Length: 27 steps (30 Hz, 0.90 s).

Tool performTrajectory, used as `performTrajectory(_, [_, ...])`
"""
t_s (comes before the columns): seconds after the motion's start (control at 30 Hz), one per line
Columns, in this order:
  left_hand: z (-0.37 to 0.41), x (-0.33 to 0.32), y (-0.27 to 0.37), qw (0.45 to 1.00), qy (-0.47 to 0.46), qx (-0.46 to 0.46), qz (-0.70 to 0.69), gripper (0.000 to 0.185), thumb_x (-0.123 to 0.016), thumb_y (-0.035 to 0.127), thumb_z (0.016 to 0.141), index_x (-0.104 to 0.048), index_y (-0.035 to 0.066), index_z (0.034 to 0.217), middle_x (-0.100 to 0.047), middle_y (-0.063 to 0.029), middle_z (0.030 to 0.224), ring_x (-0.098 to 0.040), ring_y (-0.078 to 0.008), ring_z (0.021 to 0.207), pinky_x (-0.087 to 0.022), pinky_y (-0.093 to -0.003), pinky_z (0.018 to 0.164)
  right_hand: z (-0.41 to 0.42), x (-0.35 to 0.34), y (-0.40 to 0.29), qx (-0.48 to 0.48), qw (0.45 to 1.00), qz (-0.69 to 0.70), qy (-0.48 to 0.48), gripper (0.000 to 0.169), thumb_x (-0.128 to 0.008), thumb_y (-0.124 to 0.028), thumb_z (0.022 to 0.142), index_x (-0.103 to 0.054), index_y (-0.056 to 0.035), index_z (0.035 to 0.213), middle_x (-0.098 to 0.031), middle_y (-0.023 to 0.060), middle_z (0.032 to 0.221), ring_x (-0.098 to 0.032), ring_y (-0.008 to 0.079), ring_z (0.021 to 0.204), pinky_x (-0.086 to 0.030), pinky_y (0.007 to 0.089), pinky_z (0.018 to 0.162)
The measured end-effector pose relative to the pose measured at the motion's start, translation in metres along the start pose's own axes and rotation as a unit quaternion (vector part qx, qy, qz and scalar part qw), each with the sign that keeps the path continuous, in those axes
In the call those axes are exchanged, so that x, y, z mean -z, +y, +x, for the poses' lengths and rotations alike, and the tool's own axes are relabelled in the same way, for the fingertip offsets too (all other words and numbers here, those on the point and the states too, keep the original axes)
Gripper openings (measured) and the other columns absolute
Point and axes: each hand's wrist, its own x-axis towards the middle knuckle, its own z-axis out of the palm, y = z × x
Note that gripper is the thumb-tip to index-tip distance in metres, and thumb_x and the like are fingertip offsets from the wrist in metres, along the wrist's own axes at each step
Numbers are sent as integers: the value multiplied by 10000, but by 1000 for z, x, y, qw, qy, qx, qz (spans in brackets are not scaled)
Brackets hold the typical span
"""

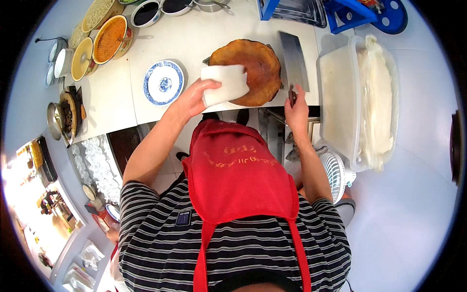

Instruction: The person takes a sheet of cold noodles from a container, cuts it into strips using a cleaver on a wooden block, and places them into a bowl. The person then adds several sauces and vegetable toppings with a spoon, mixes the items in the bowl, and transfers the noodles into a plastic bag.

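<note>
In my left hand [193, 95] is a white, soft-looking folded slab [225, 83]. It is over the left part of a round wooden chopping block [261, 69], and I cannot tell whether it touches the wood. My right hand [297, 109] has its thumb and fingers around the dark handle of a wide cleaver [294, 60]. The blade extends away from me over the table, just right of the block. Left of the block sits a white plate with a blue patterned rim [147, 84].
At far left stand an enamel bowl of orange-red seasoning [107, 40], a yellow bowl [81, 60] and stacked small bowls [64, 62]. Bowls of dark liquid [146, 14] are at the back. A translucent plastic tub [339, 102] with plastic-wrapped white food is at right, above a fan [332, 175].
</note>
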Motion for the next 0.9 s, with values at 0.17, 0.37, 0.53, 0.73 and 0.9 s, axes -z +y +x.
performTrajectory(0.17, [21, 0, -3, 984, 104, -16, 141, 495, -706, 117, 874, -492, -59, 1284, -612, -141, 1208, -626, -233, 1095, -504, -361, 1004, -27, 28, -32, -58, 941, 330, -43, 519, -548, -74, 987, -334, -43, 1459, -591, 59, 810, -560, 112, 600, -455, 264, 505])
performTrajectory(0.37, [32, 22, -8, 570, 213, -394, 689, 255, -666, 59, 841, -631, 45, 1093, -664, -133, 1103, -623, -290, 1073, -512, -392, 924, -14, 51, -42, -78, 988, 125, -44, 181, -516, -143, 1019, -421, -19, 928, -574, 137, 630, -588, 244, 511, -446, 369, 471])
performTrajectory(0.53, [105, -26, -37, 534, 82, -480, 691, 219, -680, 65, 790, -637, 46, 1004, -648, -98, 1097, -596, -309, 1019, -512, -401, 885, -48, 61, -60, 22, 995, -83, -52, 164, -528, -140, 1002, -423, -18, 971, -591, 259, 711, -592, 477, 682, -450, 503, 564])
performTrajectory(0.73, [140, -24, -54, 503, 76, -476, 717, 242, -705, 93, 753, -629, 27, 973, -638, -117, 1080, -584, -310, 997, -514, -397, 867, -53, 72, -73, 13, 967, -174, -187, 148, -487, -105, 982, -405, 15, 1007, -605, 306, 688, -607, 519, 701, -475, 592, 604])
performTrajectory(0.9, [155, -26, -56, 496, 67, -490, 714, 249, -709, 104, 748, -628, 27, 971, -632, -122, 1046, -580, -311, 972, -512, -411, 851, 9, 33, -64, 51, 979, -121, -159, 192, -472, -139, 996, -413, 36, 1049, -614, 335, 756, -600, 537, 755, -467, 616, 659])
